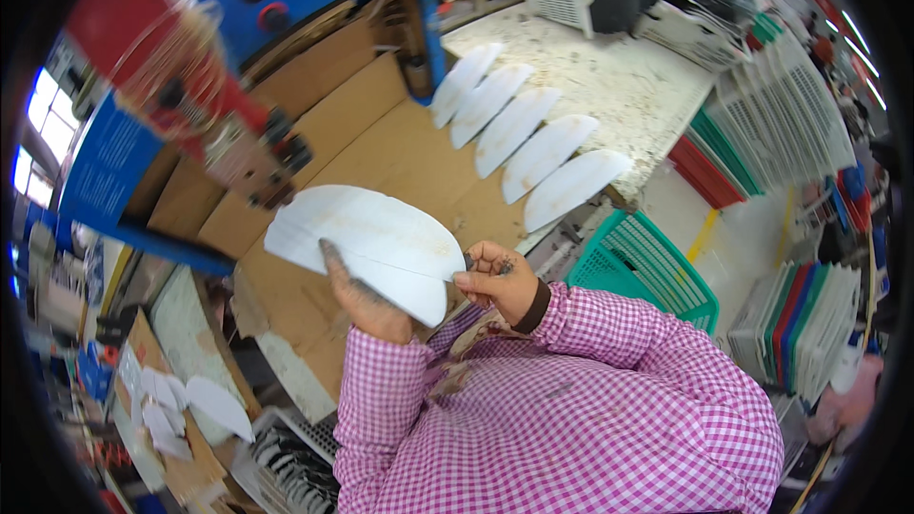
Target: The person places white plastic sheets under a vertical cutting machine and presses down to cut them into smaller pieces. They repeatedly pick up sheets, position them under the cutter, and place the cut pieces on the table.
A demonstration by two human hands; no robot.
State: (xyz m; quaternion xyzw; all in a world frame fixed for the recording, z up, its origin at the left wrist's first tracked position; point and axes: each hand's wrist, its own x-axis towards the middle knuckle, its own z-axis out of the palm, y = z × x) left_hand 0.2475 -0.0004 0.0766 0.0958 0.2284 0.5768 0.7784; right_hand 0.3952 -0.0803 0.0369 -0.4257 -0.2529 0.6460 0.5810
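Observation:
A white half-oval piece [371,224] is held in front of my chest, just below the metal head of a red machine arm [243,157]. A seam or layer edge runs along its length; I cannot tell whether it is one folded sheet or two. My left hand [367,305] grips its near edge, with the thumb lying on top and the other fingers hidden beneath. At the right tip, my right hand [505,284] is closed, thumb and forefinger pinching the edge. Several similar white pieces [517,131] lie in a slanted row to the right.
Brown cardboard [381,152] lines the work surface inside a blue machine frame [314,0]. A worn white table [609,67] adjoins at right. Beside me stands a green basket [657,262], with stacked crates [804,324] farther right. More white pieces [219,406] lie at lower left.

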